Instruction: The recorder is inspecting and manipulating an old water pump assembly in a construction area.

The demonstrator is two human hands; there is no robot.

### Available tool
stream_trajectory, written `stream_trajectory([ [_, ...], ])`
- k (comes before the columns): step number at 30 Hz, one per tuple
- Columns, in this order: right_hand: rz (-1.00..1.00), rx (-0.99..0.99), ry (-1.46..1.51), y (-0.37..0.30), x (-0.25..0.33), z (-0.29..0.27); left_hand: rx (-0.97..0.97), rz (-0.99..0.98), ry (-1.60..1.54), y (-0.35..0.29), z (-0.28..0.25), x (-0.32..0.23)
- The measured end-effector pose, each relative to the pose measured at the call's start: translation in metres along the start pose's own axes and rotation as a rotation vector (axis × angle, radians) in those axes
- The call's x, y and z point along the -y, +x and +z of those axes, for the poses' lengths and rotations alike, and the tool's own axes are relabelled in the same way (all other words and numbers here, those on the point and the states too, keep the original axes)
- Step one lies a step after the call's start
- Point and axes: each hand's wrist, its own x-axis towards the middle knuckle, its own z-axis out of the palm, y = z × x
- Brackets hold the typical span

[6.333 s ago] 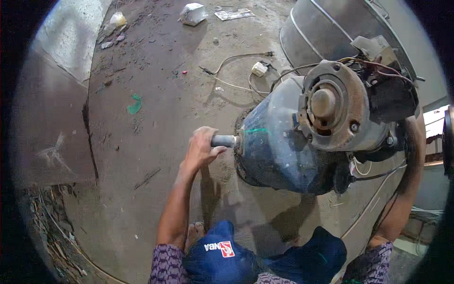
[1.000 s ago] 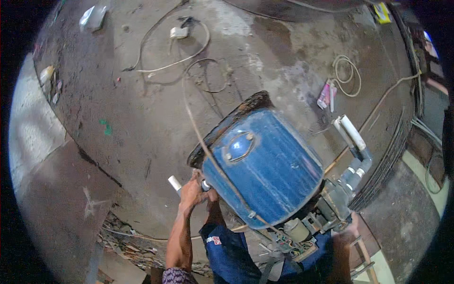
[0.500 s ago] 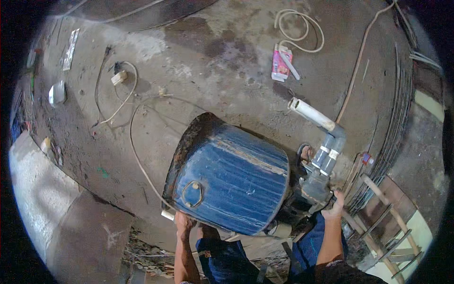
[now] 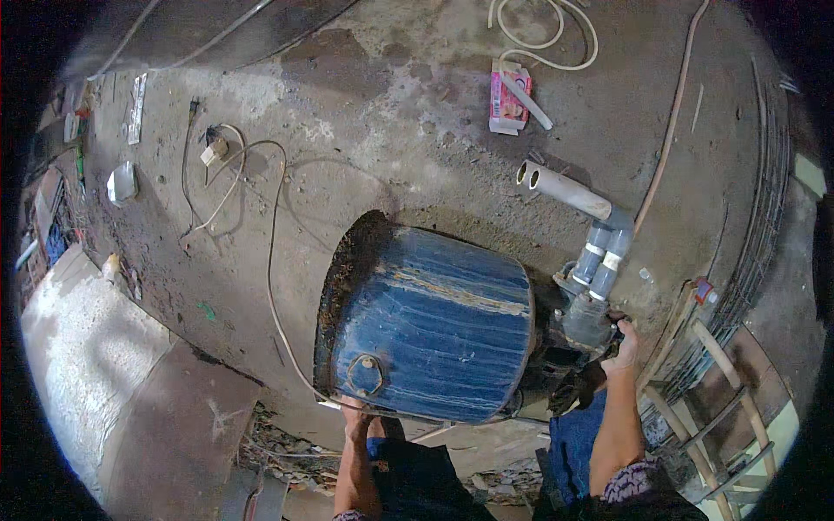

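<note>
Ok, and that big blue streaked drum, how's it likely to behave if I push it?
The blue drum may roll, since its sides look rounded. It's probably heavier toward the end with the bulky grey fitting, where the right hand is. The paired white and grey pipes jutting from that fitting could catch and stop a roll.

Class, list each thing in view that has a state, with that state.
Blue drum: on its side
Left hand: at the drum, fingers hidden
Right hand: at the pump, fingers partly hidden
Twin pipes: open-ended
Hose: loosely coiled
Pink box: on the floor
Leftmost black plug: unplugged
</note>
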Motion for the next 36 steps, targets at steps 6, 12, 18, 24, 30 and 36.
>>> stream_trajectory([
  [6,0.059,0.055,-0.012,0.040,-0.006,-0.021,-0.044,0.034,0.024,-0.010,0.018,-0.004],
  [12,-0.041,0.058,-0.127,0.083,-0.008,-0.063,-0.167,0.310,0.107,-0.011,0.031,0.010],
  [18,0.015,-0.067,-0.153,0.077,-0.003,-0.052,0.168,-0.312,-0.045,-0.018,0.030,-0.009],
  [24,-0.001,-0.099,-0.494,0.044,0.007,-0.006,0.011,-0.232,0.020,-0.028,-0.012,-0.093],
  [30,0.024,-0.069,-0.489,0.098,0.005,-0.052,-0.148,-0.090,-0.119,-0.013,-0.035,-0.109],
  [36,0.002,-0.028,-0.558,0.103,0.013,-0.062,-0.005,-0.010,-0.020,-0.006,-0.028,-0.094],
])
